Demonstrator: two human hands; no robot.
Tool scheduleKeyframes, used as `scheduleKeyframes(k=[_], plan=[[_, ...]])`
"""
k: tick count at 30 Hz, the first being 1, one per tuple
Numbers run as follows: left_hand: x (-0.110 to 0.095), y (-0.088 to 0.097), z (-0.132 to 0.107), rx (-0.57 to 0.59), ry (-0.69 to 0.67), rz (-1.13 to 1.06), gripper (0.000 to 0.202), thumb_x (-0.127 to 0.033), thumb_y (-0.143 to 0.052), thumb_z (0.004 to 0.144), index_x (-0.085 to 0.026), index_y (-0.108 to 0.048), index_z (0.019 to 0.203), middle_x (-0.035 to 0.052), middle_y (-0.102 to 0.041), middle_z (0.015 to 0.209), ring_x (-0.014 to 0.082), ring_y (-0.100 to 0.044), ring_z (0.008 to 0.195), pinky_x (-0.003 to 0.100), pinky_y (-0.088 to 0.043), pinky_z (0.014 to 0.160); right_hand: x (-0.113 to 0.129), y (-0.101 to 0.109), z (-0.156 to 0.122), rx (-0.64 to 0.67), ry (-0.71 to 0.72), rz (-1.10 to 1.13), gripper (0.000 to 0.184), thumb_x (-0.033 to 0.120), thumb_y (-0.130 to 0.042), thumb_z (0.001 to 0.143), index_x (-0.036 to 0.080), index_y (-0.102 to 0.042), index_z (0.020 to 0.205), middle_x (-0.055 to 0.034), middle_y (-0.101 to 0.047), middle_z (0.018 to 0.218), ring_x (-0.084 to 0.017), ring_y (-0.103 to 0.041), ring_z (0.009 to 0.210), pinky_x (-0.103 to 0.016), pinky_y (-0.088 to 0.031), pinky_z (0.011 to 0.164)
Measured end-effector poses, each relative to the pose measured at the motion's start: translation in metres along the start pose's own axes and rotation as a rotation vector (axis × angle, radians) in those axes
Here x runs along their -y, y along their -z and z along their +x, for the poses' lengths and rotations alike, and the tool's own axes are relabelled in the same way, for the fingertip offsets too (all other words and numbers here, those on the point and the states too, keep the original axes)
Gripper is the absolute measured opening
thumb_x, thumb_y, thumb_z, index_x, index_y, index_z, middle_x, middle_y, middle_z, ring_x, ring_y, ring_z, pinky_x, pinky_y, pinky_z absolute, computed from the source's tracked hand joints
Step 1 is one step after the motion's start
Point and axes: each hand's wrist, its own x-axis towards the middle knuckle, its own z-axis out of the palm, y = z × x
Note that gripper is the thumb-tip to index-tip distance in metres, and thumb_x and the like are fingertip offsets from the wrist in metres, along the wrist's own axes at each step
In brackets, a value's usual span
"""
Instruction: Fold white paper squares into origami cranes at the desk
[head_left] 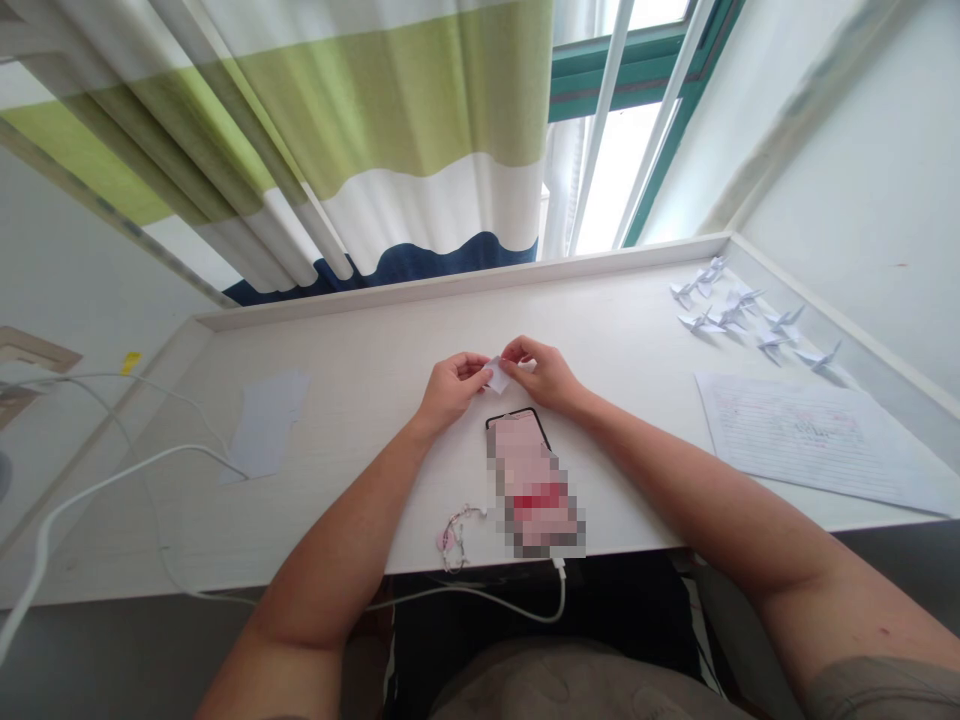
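Note:
A small piece of folded white paper point(497, 376) is held over the middle of the desk between my two hands. My left hand point(454, 388) pinches its left side between thumb and fingers. On the other side, my right hand point(541, 370) has its fingertips closed on the paper's upper right edge. Just below the hands lies a phone point(525, 470) with its screen blurred out. Several folded paper cranes point(731, 315) stand at the far right corner of the desk.
White paper sheets point(266, 425) lie at the left, under a white cable point(150, 462). A written sheet point(810, 440) rests on the right. Beside the phone is a beaded strap point(454, 540). A charging cable point(559, 590) hangs over the front edge. Raised rims point(465, 283) border the desk.

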Motion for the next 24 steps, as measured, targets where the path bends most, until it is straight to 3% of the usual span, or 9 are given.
scheduleKeyframes(k=[4,8,16,24], plan=[[-0.0008,-0.0012,-0.0002,0.021,-0.023,-0.018,0.033,-0.036,-0.089,0.070,-0.015,-0.074,0.092,0.0036,-0.075,0.079,0.0137,-0.066,0.066,0.029,-0.056,0.064,0.0011,0.0027,0.0001,0.052,0.027,-0.009,0.019,0.037,-0.064,0.095,0.023,-0.073,0.103,-0.0056,-0.077,0.094,-0.022,-0.069,0.087,-0.040,-0.053,0.085],[-0.0031,-0.0032,-0.0016,0.037,-0.043,-0.033,0.034,-0.035,-0.091,0.068,-0.015,-0.072,0.086,0.0038,-0.074,0.078,0.0137,-0.067,0.068,0.028,-0.056,0.064,0.0058,0.0042,-0.0013,0.102,0.075,0.031,0.020,0.039,-0.066,0.096,0.022,-0.076,0.099,-0.0062,-0.078,0.097,-0.022,-0.069,0.091,-0.040,-0.054,0.087],[-0.0059,0.0002,-0.0008,0.034,-0.009,-0.056,0.035,-0.031,-0.090,0.068,-0.015,-0.068,0.091,0.0014,-0.074,0.074,0.0128,-0.067,0.064,0.027,-0.056,0.064,0.0034,0.0065,-0.0005,0.172,0.235,0.063,0.015,0.027,-0.061,0.100,0.022,-0.074,0.099,-0.0059,-0.076,0.101,-0.020,-0.069,0.092,-0.039,-0.055,0.087],[-0.0075,0.0004,-0.0011,0.051,0.040,-0.093,0.027,-0.031,-0.085,0.073,-0.015,-0.071,0.089,0.0022,-0.073,0.077,0.0132,-0.067,0.067,0.029,-0.059,0.067,0.0013,0.0100,-0.0004,0.203,0.268,0.013,0.017,0.021,-0.057,0.099,0.022,-0.074,0.102,-0.0066,-0.073,0.100,-0.020,-0.068,0.093,-0.039,-0.055,0.087]])
